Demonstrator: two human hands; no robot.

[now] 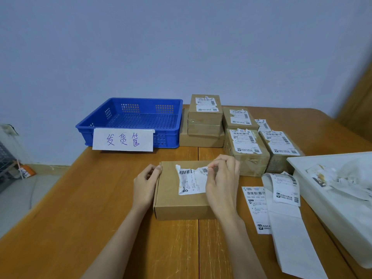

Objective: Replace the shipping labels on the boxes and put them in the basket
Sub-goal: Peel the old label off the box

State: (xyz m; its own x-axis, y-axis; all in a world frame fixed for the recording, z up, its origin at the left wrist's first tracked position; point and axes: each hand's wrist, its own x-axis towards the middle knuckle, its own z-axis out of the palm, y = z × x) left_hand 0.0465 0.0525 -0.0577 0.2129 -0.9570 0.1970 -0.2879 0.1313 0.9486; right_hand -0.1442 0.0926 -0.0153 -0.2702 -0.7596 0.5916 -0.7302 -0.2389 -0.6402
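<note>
Nearest, at six o'clock, two bare forearms reach up over the wooden table (80, 218). Between them lies a flat cardboard box (171, 196) with a torn, wrinkled old label (191, 181) partly stuck to its top. The left hand (146, 185) rests at nine o'clock of the box, fingers curled against its left edge with the thumb at the top corner, steadying it. The right hand (222, 178) sits at three o'clock of the box, fingertips bent and pinching the upper right corner of the old label, which is lifted and crumpled there.

At three o'clock from the box, a strip of fresh labels (259, 208) lies flat on the table, touching a long white backing strip (289, 224) that trails toward five o'clock. One printed label (285, 188) curls up at its far end. Farther toward three o'clock stands a white tray (332, 200) holding scraps of peeled paper (330, 176).

Beyond the hands, at one o'clock, four cardboard boxes with ragged labels are grouped close together: two near ones (247, 152) side by side and one (238, 117) just behind, with a fourth (281, 150) on the right. At twelve o'clock a smaller box (205, 109) is stacked on a wider flat box (201, 139).

At eleven o'clock, just beside that stack, a blue basket (96, 119) sits on the far edge of the table, with a handwritten paper sign (122, 139) taped on its near wall. No boxes show inside it. Behind everything is a pale wall (141, 47).
</note>
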